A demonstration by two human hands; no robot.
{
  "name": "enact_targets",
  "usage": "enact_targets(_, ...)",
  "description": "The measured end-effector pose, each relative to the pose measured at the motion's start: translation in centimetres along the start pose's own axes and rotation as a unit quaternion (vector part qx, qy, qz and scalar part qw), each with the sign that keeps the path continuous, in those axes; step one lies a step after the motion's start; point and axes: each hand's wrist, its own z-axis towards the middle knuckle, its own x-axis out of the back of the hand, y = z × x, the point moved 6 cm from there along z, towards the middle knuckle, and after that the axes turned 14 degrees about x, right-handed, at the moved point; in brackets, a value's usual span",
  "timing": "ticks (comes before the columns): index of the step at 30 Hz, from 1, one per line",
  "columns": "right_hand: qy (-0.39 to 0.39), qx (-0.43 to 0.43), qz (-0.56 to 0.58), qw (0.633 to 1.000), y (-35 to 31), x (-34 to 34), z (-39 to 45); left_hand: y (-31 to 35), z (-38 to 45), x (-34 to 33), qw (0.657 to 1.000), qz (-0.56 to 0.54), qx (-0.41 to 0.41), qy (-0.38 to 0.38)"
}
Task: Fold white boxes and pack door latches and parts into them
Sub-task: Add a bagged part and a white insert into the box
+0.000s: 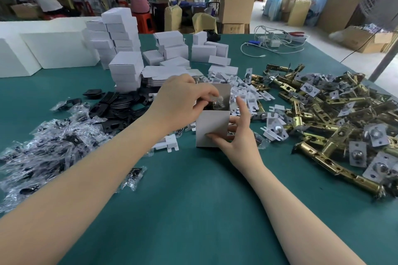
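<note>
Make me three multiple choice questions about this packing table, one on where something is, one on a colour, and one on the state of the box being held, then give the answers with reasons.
1. Where does the pile of brass latches lie relative to the open white box?
A. To its right
B. To its left
C. Inside it

2. What colour is the table cover?
A. Red
B. Teal green
C. Yellow

3. What state is the box between the hands in?
A. Flat and unfolded
B. Closed and stacked
C. Upright with its top open

Answers:
1 A, the brass pile spreads over the right side of the table, while the bagged black parts lie to the left.
2 B, the bare cover in front of the arms is teal green.
3 C, the right hand steadies its front wall while the left hand pinches a small clear bag at its open mouth.
</note>
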Motion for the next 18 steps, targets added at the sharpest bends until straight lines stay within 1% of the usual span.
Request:
enact_targets(3,-0.001,-0.001,-0.001,1.0,-0.1,0.0,0.0,0.3,0.0,0.2,1.0,0.019,-0.001,0.009)
enact_targets(6,-0.003,-0.004,-0.001,1.0,0.0,0.0,0.0,0.5,0.1,0.5,0.999,0.015,0.01,0.033)
enact_targets(7,-0.003,-0.006,0.0,1.0,0.1,-0.1,0.1,0.5,0.2,0.4,0.999,0.021,0.014,0.026)
enact_targets(10,-0.004,-0.013,-0.001,1.0,0.3,-0.1,0.1,0.8,0.4,-0.7,0.996,0.074,0.024,-0.034)
enact_targets(14,-0.004,-0.015,-0.002,1.0,0.4,-0.1,0.1,1.2,0.5,-1.9,0.986,0.139,0.04,-0.082)
enact_targets(18,-0.005,-0.006,-0.002,1.0,0.2,-0.2,-0.1,1.3,0.1,-2.5,0.976,0.178,0.015,-0.126)
